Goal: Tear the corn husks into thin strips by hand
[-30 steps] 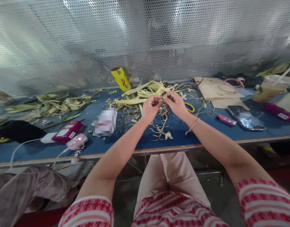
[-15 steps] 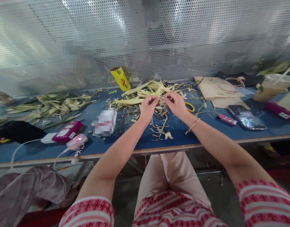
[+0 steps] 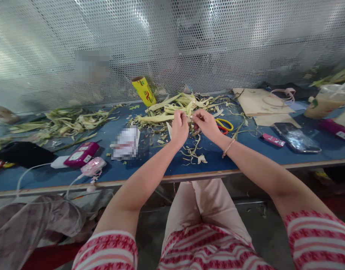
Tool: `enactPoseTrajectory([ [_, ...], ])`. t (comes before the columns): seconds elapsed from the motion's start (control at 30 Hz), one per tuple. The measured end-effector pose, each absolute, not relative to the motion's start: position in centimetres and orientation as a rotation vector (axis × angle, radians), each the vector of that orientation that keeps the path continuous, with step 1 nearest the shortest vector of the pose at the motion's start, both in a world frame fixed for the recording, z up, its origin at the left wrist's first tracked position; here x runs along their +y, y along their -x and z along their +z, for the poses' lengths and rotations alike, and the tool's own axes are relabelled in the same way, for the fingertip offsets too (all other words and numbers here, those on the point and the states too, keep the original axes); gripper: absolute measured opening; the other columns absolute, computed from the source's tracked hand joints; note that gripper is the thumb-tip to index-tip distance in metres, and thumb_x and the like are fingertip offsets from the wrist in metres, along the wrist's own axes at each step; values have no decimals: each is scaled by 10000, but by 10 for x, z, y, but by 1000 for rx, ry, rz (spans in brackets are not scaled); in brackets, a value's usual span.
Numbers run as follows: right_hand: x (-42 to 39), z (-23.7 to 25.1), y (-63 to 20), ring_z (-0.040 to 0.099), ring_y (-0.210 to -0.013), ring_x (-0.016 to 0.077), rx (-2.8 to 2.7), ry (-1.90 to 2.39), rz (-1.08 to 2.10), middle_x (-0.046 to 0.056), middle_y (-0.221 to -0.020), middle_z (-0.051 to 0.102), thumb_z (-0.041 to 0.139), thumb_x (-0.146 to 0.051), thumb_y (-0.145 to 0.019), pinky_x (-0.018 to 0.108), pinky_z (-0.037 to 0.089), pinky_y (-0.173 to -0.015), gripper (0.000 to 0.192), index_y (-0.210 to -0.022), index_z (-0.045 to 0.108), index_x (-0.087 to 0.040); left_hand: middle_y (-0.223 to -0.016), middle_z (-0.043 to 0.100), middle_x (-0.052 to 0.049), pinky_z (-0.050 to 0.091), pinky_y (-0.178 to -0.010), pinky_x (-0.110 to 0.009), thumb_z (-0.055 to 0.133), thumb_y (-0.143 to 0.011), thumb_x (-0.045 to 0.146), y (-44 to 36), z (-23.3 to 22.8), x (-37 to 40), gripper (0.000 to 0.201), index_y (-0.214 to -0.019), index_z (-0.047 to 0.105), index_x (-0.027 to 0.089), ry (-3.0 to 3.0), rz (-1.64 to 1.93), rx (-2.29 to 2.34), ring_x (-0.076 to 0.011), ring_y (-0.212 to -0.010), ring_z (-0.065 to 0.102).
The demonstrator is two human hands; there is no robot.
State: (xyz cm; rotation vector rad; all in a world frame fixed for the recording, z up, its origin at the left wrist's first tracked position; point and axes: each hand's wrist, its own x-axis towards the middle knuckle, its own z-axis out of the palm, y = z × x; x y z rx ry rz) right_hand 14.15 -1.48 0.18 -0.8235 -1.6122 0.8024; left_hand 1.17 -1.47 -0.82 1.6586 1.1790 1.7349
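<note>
Your left hand (image 3: 180,126) and right hand (image 3: 206,123) pinched a thin husk strip (image 3: 190,117) between them at frame centre, above the table (image 3: 149,168). It looked light, limp, tearable; best held near its ends.

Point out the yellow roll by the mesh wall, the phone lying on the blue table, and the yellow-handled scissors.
yellow roll (image 3: 144,92), head view, middle of its printed side.
phone (image 3: 297,132), head view, centre of its glossy screen.
yellow-handled scissors (image 3: 225,124), head view, on the yellow handle loop.
</note>
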Motion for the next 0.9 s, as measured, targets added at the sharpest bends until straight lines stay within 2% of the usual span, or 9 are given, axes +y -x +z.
enactPoseTrajectory([
  [0.17,-12,1,-141,499,-510,118,-1525,808,883,-39,-566,499,619,-581,-796,273,425,-513,385,-736,494,-222,-642,441,34,353,-577,-256,504,-906,461,-12,-10,-12,266,-825,457,211,-1724,1722,1213,-97,-541,442],
  [0.33,-10,1,-142,499,-499,111,-1459,815,983,-39,-579,514,593,-587,-816,267,432,-507,383,-737,487,-228,-628,453,39,361,-571,-251,478,-916,472,-12,-12,-10,270,-838,452,215,-1742,1721,1239,-96,-533,461],
  [0.5,-11,4,-143,473,-460,99,-1482,852,922,-57,-535,458,592,-545,-827,259,413,-484,368,-703,467,-222,-605,468,34,378,-587,-265,491,-919,441,-10,-10,-12,246,-837,468,210,-1851,1737,1283,-104,-537,476],
  [0.7,-15,5,-144,446,-448,93,-1569,916,747,-60,-519,449,541,-387,-879,251,384,-487,235,-731,491,-212,-622,459,34,398,-599,-268,514,-904,452,-11,-7,-16,257,-828,488,208,-1867,1771,1260,-101,-547,448],
  [0.9,-14,5,-146,438,-480,98,-1577,907,696,-49,-558,445,538,-437,-878,259,365,-505,241,-777,523,-219,-630,428,31,403,-613,-265,543,-871,499,-13,-7,-14,293,-838,503,211,-1646,1771,1115,-112,-583,477],
])
